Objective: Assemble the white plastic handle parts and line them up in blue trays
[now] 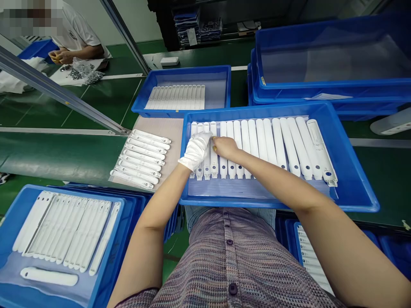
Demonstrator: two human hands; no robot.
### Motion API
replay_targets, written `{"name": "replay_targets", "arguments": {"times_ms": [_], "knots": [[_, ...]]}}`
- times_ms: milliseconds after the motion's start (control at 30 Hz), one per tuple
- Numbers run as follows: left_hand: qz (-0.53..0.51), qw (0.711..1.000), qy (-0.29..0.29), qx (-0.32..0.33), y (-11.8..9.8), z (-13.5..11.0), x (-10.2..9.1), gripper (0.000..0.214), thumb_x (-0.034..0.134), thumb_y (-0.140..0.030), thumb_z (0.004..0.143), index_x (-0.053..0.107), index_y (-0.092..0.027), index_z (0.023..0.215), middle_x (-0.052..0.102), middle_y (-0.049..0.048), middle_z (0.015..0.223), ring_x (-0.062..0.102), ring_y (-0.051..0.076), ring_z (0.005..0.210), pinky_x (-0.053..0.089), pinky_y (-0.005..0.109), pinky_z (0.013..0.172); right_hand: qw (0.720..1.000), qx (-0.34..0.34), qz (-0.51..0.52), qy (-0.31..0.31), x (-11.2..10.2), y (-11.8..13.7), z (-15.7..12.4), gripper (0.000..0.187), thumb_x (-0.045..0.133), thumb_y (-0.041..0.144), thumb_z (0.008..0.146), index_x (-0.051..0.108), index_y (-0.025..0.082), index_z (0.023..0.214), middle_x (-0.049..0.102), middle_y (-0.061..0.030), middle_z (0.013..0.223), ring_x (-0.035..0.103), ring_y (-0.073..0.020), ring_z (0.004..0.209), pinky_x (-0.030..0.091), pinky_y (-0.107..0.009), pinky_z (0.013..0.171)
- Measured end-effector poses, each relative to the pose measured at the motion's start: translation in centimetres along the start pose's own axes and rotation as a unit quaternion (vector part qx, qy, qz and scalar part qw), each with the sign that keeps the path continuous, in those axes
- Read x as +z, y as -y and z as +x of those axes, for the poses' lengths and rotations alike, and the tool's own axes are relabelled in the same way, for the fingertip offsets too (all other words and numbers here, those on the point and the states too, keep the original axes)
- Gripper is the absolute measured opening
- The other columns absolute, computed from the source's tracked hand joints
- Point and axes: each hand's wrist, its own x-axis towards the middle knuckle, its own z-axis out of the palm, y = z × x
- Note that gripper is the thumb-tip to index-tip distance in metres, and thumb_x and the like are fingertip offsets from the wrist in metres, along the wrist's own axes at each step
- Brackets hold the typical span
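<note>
While my two grips meet over the central tray [346, 179], another blue tray [8, 246] lies to its left and nearer my body, holding a row of white bars [75, 229] with one single bar [49, 276] set crosswise in front of them. Well beyond the central tray on that same side, a person in a white shirt [85, 36] has both hands raised near a clear bag of small parts [85, 73]. Just left of the central tray, on the green worktop [64, 147], a fanned group of white strips [144, 155] lies partly on a pale mat [175, 149]. Directly behind the central tray's left part is a smaller blue tray [216, 96] with its own white row [175, 97]. My gloved left grip [197, 149] is bunched over the leftmost white pieces inside the central tray; I cannot tell whether it pinches one. My bare right grip [226, 147], yellow-tipped, is narrow and touches the same spot, its hold hidden too. The longer white pieces [261, 139] run on rightward inside the central tray, side by side. Behind its right end stand stacked blue trays [321, 85].
</note>
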Motion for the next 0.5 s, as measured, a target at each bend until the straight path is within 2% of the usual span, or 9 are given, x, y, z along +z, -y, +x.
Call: {"name": "replay_targets", "arguments": {"times_ms": [67,167,200,267,367,433,500], "knots": [[0.023,1.0,0.021,-0.001,-0.2,-0.2,0.3,0.065,0.049,-0.019,0.092,0.048,-0.016,0.156,0.053,0.0143,0.159,0.045,0.029,0.152,0.024,0.048,0.131,1.0,-0.002,-0.003,-0.004,-0.1,-0.2,-0.1,0.038,0.051,0.021,0.1,0.067,0.007,0.131,0.077,-0.0224,0.114,0.074,-0.0358,0.104,0.055,-0.039,0.079],[0.077,0.995,0.062,-0.002,-0.4,-0.5,0.7,0.067,0.05,-0.033,0.098,0.04,-0.011,0.16,0.043,0.0187,0.166,0.035,0.032,0.158,0.015,0.053,0.133,1.0,-0.017,0.008,-0.019,-0.2,-1.3,-1.9,0.046,0.042,0.029,0.106,0.06,0.011,0.144,0.077,-0.0186,0.118,0.073,-0.0335,0.105,0.055,-0.041,0.083],[0.09,0.993,0.076,0.002,-0.5,-0.6,0.9,0.068,0.051,-0.037,0.099,0.04,-0.011,0.161,0.039,0.0195,0.168,0.031,0.034,0.159,0.013,0.055,0.133,0.999,-0.043,0.01,-0.027,0.0,-1.9,-2.9,0.049,0.043,0.036,0.107,0.056,0.013,0.149,0.076,-0.0172,0.121,0.072,-0.033,0.108,0.056,-0.042,0.086],[0.11,0.988,0.105,0.009,-0.5,-0.5,1.0,0.07,0.053,-0.04,0.099,0.04,-0.012,0.161,0.032,0.0196,0.172,0.024,0.036,0.162,0.011,0.059,0.132,0.989,-0.142,-0.001,-0.045,1.1,-3.0,-5.0,0.062,0.055,0.051,0.103,0.051,0.018,0.155,0.069,-0.0169,0.136,0.066,-0.0353,0.123,0.054,-0.05,0.1],[0.124,0.984,0.131,-0.001,-0.4,-0.1,1.0,0.07,0.054,-0.035,0.097,0.04,-0.015,0.162,0.025,0.0179,0.175,0.019,0.038,0.163,0.011,0.062,0.131,0.952,-0.296,-0.052,-0.062,3.6,-4.4,-7.6,0.081,0.075,0.058,0.088,0.051,0.021,0.156,0.051,-0.0175,0.16,0.049,-0.0398,0.146,0.033,-0.066,0.122],[0.124,0.984,0.129,0.002,-0.3,0.1,0.9,0.069,0.055,-0.034,0.096,0.041,-0.016,0.161,0.025,0.0173,0.175,0.018,0.037,0.163,0.012,0.062,0.131,0.941,-0.322,-0.081,-0.069,5.0,-4.9,-8.5,0.077,0.076,0.057,0.089,0.053,0.021,0.153,0.047,-0.0166,0.164,0.045,-0.0391,0.15,0.023,-0.07,0.126],[0.102,0.989,0.105,0.013,-0.4,0.1,0.8,0.065,0.056,-0.033,0.095,0.047,-0.014,0.157,0.029,0.0179,0.174,0.021,0.038,0.163,0.015,0.059,0.132,0.933,-0.339,-0.089,-0.078,5.4,-5.3,-8.8,0.065,0.072,0.054,0.094,0.057,0.022,0.149,0.051,-0.0148,0.161,0.046,-0.0369,0.15,0.022,-0.072,0.126]]}}
